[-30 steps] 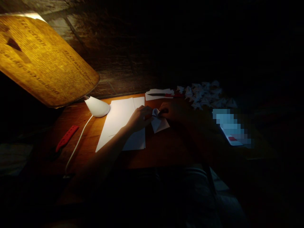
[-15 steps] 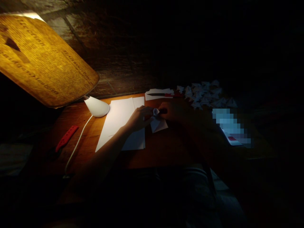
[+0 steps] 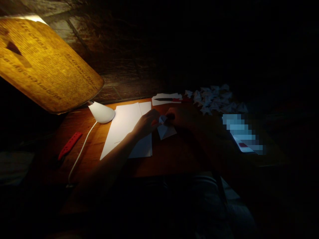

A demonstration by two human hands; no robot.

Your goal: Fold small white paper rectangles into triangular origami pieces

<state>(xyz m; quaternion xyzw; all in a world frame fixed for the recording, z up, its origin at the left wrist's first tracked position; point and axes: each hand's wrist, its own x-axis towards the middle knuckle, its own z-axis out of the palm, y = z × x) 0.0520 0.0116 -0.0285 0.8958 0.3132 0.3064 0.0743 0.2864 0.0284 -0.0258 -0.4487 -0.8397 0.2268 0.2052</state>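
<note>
A small folded piece of white paper [image 3: 166, 131] lies on the wooden table between my hands, one corner toward me and its upper part bent up. My left hand [image 3: 147, 122] reaches over the white sheets and grips the folded paper's upper left edge between thumb and fingers. My right hand [image 3: 178, 117] is in shadow, its fingers closed on the upper right edge of the same paper. Under my left forearm lie large white paper sheets [image 3: 124, 124], partly covered by it.
A lamp [image 3: 101, 113] with a printed shade stands left, its white cord [image 3: 81, 151] running forward. Nearby lies a red-handled object [image 3: 70, 144]. A knife [image 3: 165, 99] rests on paper pieces [image 3: 159, 103] at the back. Folded paper shapes [image 3: 211, 99] and a lit phone [image 3: 240, 132] are right.
The raised upper part of the folded paper is lower and flatter now. My fingers have shifted slightly along its top edge.
</note>
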